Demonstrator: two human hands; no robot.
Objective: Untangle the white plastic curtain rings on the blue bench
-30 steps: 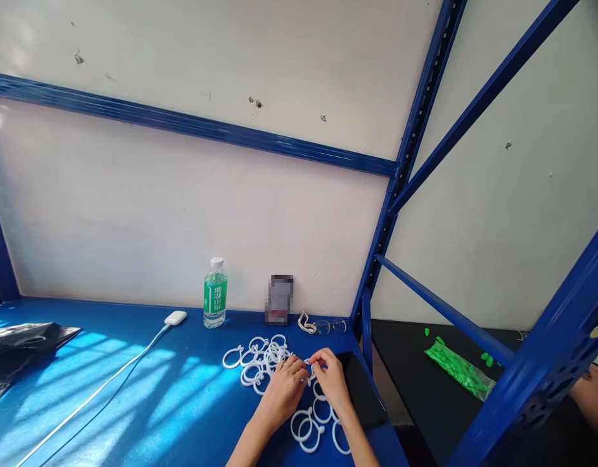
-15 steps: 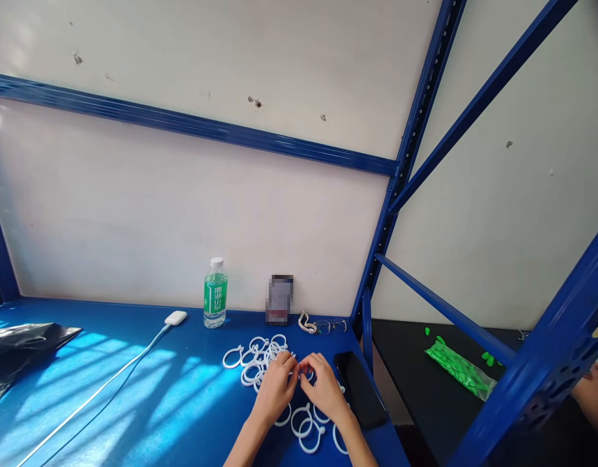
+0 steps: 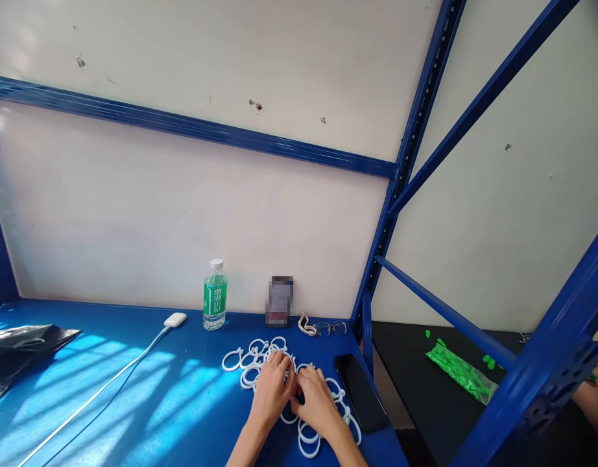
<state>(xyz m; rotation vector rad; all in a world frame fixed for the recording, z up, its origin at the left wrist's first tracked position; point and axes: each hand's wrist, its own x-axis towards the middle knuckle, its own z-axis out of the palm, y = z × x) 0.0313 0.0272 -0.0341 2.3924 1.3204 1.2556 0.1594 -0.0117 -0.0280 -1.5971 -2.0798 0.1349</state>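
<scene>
White plastic curtain rings (image 3: 232, 360), each with a small knob or eyelet, lie in a pile on the blue table under and beside my hands. My left hand (image 3: 274, 384) is over the pile, its fingers bent and closed on a ring that they largely hide. Close against it, my right hand (image 3: 312, 397) has thumb and fingers curled together at a white ring; its fingertips are partly covered. More rings (image 3: 309, 447) form an overlapping line around and below my right wrist, some appearing linked.
A black phone (image 3: 360, 392) lies right of my hands. Behind are a water bottle (image 3: 215, 295), a propped blurred device (image 3: 279, 301) and eyeglasses (image 3: 331, 328). A white charger (image 3: 175, 320) with cable and a black bag (image 3: 24, 350) lie left. Blue frame posts (image 3: 537, 363) separate another person's hand (image 3: 595, 395) and green pieces (image 3: 459, 371).
My right hand has moved slightly left and down, its fingers curling in towards my left hand. The rings near my right wrist have shifted, with more of them showing on its right.
</scene>
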